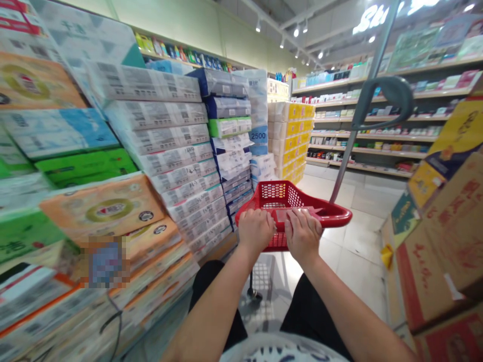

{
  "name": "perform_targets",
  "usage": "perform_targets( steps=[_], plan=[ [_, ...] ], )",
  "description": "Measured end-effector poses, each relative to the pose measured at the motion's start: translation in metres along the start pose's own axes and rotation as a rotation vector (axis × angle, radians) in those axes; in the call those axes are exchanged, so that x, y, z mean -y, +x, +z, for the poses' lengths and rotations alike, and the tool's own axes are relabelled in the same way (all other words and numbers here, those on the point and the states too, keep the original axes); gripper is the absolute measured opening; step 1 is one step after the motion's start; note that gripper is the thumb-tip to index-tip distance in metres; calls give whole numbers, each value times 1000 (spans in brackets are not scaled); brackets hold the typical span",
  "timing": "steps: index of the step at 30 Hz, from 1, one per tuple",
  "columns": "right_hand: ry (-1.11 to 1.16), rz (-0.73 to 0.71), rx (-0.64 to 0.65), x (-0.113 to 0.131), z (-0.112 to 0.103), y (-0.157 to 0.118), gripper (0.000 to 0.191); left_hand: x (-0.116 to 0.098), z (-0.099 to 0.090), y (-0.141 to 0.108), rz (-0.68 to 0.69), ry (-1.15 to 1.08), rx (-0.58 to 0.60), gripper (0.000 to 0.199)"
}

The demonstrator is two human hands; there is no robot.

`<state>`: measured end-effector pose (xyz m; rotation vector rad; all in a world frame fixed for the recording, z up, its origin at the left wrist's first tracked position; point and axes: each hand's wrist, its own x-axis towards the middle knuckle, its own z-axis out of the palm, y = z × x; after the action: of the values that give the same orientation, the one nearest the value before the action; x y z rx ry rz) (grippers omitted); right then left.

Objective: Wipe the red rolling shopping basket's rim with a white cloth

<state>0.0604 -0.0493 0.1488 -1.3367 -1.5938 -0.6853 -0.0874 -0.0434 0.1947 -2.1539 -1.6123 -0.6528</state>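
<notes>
Red plastic cart (337, 215) stands on the floor (352, 251) beside stacked packs (181, 151). Left hand (256, 227), right hand (304, 234): each grip curled over its handle (280, 216). Likely light, stiff, easy-rolling; handle looks smooth, maybe slippery. Best hold: both sides of handle's middle.

Two hands (256, 227) (304, 234), one red cart (336, 216)

Just ahead of you, a red, lattice-walled shopping cart (279, 227) is standing upright on pale floor tiles (350, 256).
</notes>
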Motion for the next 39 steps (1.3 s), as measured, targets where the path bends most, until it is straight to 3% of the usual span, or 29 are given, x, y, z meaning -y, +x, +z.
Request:
perform_targets(
  steps=[3, 9, 15, 20, 22, 24, 27, 29, 35, 39],
  plan=[
    [-2, -6, 3, 2, -1, 0, 30, 2, -6, 12, 13, 26, 141, 47],
    [13, -11, 6, 2, -1, -2, 30, -2, 0, -5, 37, 0, -93, 32],
    [18, -16, 17, 4, -4, -1, 31, -2, -6, 11, 4, 30, 129, 43],
    [11, -7, 20, 7, -4, -3, 31, -3, 4, -8, 17, -3, -101, 35],
    [15, -4, 16, 7, -4, -2, 31, -3, 4, -10, 8, -4, -112, 36],
    [28, -6, 19, 7, -5, -1, 30, -1, 0, -2, -3, 15, -5, 34],
    [52, -13, 21, 7, -7, 1, 29, 1, -9, 20, -2, 34, 252, 29],
    [59, -19, 15, 8, -8, 2, 29, -1, -11, 31, -31, 13, 301, 27],
    [110, -45, 31, 7, -14, 4, 31, -26, 0, 24, -91, -112, -65, 39],
    [151, -80, 30, 1, -17, 5, 29, -28, 3, 7, -26, -52, -127, 47]
  ],
)
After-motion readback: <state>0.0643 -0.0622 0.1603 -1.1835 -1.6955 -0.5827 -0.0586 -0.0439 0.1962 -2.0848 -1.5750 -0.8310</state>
